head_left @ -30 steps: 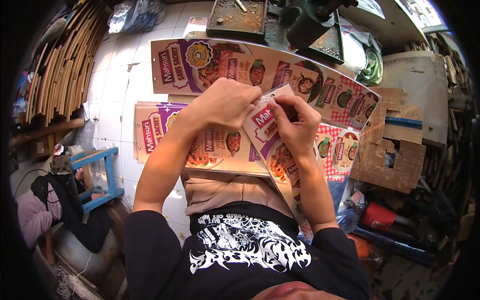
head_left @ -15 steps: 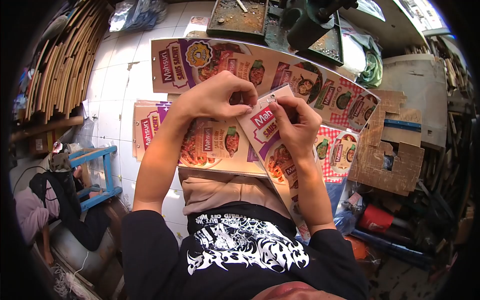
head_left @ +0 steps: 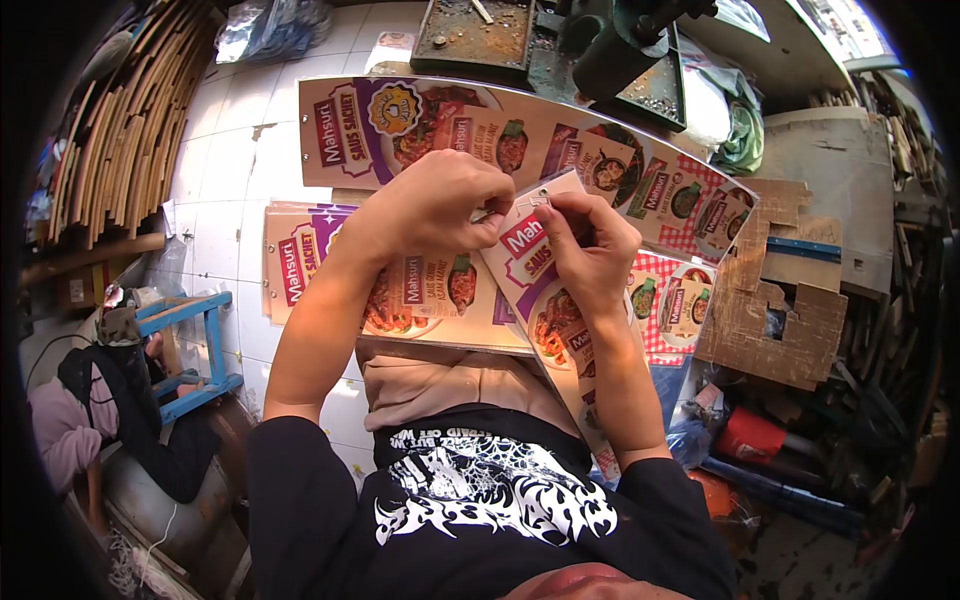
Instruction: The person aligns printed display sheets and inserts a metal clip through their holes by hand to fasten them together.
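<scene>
My right hand (head_left: pixel 598 245) grips the upper end of a long printed Mahsuri strip (head_left: pixel 545 285), thumb on top near a metal eyelet, the strip slanting down under my forearm. My left hand (head_left: pixel 445 205) is beside that end, fingers curled and pinched together; something small and pale shows at its fingertips, too small to make out. Beyond both hands lies another printed strip (head_left: pixel 390 145). A stack of similar strips (head_left: pixel 435 310) lies beneath my hands, near my lap.
A dark green machine (head_left: pixel 620 60) with metal-littered trays (head_left: pixel 475 40) stands at the top. Worn cardboard (head_left: pixel 790 350) lies at the right. On the left are stacked brown boards (head_left: pixel 130 130), a blue frame (head_left: pixel 210 350) and a seated person (head_left: pixel 75 410).
My left hand first drew back from the strip's end with its fingers loosened, and they have since curled together again. My right hand has kept its grip with hardly any movement.
</scene>
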Demonstrator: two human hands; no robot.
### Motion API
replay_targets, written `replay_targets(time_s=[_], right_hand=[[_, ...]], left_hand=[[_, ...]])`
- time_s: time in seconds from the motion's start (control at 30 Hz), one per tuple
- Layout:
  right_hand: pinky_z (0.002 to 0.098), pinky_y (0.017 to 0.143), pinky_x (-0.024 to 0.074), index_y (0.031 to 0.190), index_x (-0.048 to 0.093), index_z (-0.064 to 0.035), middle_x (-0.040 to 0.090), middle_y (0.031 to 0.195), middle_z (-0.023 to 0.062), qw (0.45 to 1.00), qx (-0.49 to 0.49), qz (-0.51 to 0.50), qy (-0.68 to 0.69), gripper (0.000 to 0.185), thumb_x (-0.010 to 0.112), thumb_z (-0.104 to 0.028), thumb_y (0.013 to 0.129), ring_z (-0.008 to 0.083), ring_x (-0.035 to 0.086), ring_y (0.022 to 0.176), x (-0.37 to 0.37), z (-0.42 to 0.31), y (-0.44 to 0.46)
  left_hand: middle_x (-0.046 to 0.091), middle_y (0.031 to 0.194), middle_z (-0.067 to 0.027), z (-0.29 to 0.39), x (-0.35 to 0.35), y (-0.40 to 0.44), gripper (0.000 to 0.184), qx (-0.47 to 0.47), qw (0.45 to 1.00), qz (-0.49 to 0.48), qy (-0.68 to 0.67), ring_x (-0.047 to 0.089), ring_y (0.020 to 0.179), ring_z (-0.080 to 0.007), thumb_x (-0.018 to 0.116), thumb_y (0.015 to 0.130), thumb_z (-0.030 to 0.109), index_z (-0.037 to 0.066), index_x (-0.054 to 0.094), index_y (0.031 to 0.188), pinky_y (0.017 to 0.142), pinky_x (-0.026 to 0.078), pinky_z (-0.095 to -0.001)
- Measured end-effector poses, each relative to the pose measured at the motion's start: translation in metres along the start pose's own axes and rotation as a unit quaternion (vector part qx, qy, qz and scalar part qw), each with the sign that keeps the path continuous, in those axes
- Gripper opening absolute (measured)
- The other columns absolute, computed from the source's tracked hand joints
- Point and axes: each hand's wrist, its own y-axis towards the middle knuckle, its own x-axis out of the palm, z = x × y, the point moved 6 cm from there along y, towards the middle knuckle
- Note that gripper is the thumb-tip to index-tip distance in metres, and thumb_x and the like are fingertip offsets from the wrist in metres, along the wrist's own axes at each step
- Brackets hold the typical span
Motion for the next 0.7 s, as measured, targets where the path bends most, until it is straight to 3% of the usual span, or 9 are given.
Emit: replay_targets(time_s=[0.37,0.7], right_hand=[[0.0223,0.056,0.0501,0.094,0.074,0.0002,0.071,0.076,0.0055,1.0,-0.002,-0.001,-0.003,0.013,0.083,-0.003,0.085,0.0073,0.065,0.063,0.0,0.002,0.0],[0.0222,0.055,0.0494,0.093,0.073,0.0003,0.07,0.075,0.0052,1.0,-0.005,-0.001,0.0,0.013,0.083,-0.003,0.085,0.007,0.065,0.062,-0.001,0.001,0.0]], left_hand=[[0.066,0.082,-0.0187,0.006,0.011,0.003,0.016,-0.066,0.987,-0.024,0.145,0.068,0.081,-0.039,0.065,0.078,0.014,0.0,0.061,0.083,0.074,0.056,-0.0469],[0.065,0.084,-0.0205,0.001,0.018,0.003,0.02,-0.089,0.981,-0.066,0.159,0.067,0.085,-0.0413,0.061,0.084,0.016,-0.001,0.054,0.087,0.076,0.054,-0.0493]])
